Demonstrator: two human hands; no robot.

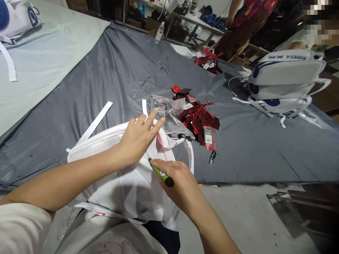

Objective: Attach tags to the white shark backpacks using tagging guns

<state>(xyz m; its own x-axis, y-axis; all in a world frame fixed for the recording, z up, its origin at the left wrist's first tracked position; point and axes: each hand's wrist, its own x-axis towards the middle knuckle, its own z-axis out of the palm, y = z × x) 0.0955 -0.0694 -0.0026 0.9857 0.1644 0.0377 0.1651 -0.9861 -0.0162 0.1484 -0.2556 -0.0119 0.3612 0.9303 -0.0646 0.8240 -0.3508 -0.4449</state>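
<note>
A white backpack (137,180) leans at the table's near edge, its perforated back panel turned up toward me. My left hand (139,137) lies flat on its upper part, fingers spread. In my right hand (177,176) is a green marker-like tool with a black end (161,173), its tip against the white fabric just below the left hand. What the tip does there is too small to tell. A white strap (95,121) sticks out to the left, and a looped strap (190,155) hangs at the right.
Beyond the backpack lie a clear plastic bag (172,118) and a heap of dark red tags (198,120). Small snips (212,157) rest nearby. White backpacks (286,77) are stacked at right. A bottle (159,33) stands at the back, near another person (246,24).
</note>
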